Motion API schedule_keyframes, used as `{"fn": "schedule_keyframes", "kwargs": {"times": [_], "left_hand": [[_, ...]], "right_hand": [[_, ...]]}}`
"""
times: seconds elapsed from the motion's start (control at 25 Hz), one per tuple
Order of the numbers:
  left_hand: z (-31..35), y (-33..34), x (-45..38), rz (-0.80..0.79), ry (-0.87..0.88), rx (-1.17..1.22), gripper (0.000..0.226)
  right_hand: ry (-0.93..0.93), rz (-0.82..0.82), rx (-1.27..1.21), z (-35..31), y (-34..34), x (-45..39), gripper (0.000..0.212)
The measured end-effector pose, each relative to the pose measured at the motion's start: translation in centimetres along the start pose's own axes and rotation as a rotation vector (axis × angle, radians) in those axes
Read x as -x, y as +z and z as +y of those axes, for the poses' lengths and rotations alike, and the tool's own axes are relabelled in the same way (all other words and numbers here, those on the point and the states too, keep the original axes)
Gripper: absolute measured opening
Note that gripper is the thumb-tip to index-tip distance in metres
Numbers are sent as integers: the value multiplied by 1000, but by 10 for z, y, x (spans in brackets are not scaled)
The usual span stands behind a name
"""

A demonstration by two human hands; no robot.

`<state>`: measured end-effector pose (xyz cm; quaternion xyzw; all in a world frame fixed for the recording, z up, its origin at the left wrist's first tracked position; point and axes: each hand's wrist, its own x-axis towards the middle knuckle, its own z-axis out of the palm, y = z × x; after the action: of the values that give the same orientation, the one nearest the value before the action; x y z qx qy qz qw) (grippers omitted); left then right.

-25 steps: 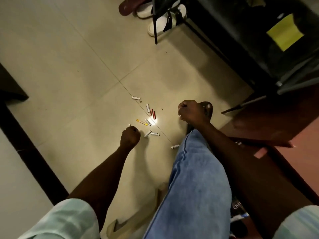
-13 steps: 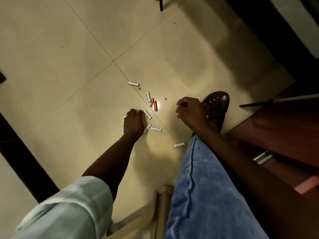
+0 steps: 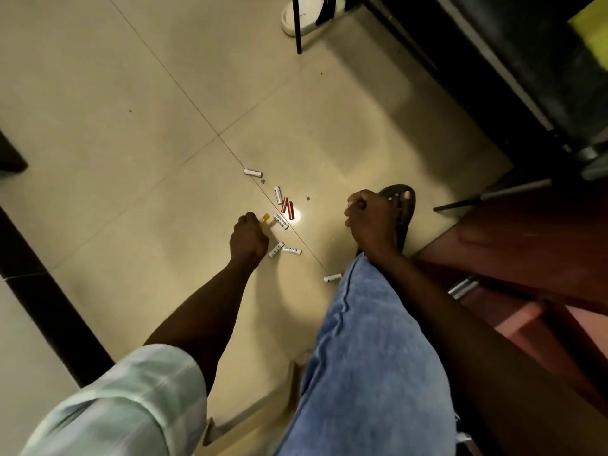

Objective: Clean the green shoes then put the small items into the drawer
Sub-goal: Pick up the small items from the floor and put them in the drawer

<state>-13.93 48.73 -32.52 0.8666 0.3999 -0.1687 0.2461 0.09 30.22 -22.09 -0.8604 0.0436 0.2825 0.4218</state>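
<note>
Several small batteries lie scattered on the beige tile floor (image 3: 131,93): white ones such as one farthest away (image 3: 252,173) and one by my knee (image 3: 332,278), plus two red ones (image 3: 287,207). My left hand (image 3: 248,238) is curled low over the floor, fingertips closed on the end of a yellow battery (image 3: 265,218). My right hand (image 3: 368,215) hovers as a closed fist above my sandalled foot (image 3: 404,200); nothing shows inside it. A reddish wooden unit (image 3: 526,245) with a metal handle (image 3: 462,286) stands at the right.
My jeans-clad knee (image 3: 368,357) fills the lower middle. A pale shoe-like object (image 3: 237,422) lies beside it at the bottom. A white slipper (image 3: 306,18) and a thin black leg (image 3: 297,31) are at the top, and dark furniture (image 3: 526,60) at upper right.
My left hand moved forward from the near side of the pile onto the yellow battery, which now lies turned. The right fist stayed above the foot. The camera shifted.
</note>
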Motion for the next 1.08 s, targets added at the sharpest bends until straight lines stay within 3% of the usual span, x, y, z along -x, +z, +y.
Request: {"fn": "schedule_keyframes", "kwargs": {"times": [0.12, 0.2, 0.32, 0.4, 0.6, 0.76, 1.0, 1.08], "left_hand": [[39, -40, 25, -3, -140, 363, 18], [78, -80, 56, -16, -141, 630, 18], [144, -145, 118, -117, -46, 990, 21], [184, -179, 167, -247, 86, 1093, 19], [265, -206, 309, -524, 450, 909, 20], [293, -171, 392, -592, 592, 702, 24], [282, -92, 437, -685, 663, 367, 21], [275, -76, 430, -658, 630, 273, 22]], "right_hand": [[28, 71, -128, -21, -34, 37, 29], [0, 116, -199, -36, -65, 75, 24], [-40, 168, -302, -55, -113, 135, 22], [-91, 168, -345, -66, -145, 179, 19], [-174, 193, -527, -57, -230, 289, 11], [-134, 310, -573, -4, -273, 353, 10], [148, 380, -674, 103, -275, 391, 15], [324, 380, -519, 139, -262, 388, 24]]}}
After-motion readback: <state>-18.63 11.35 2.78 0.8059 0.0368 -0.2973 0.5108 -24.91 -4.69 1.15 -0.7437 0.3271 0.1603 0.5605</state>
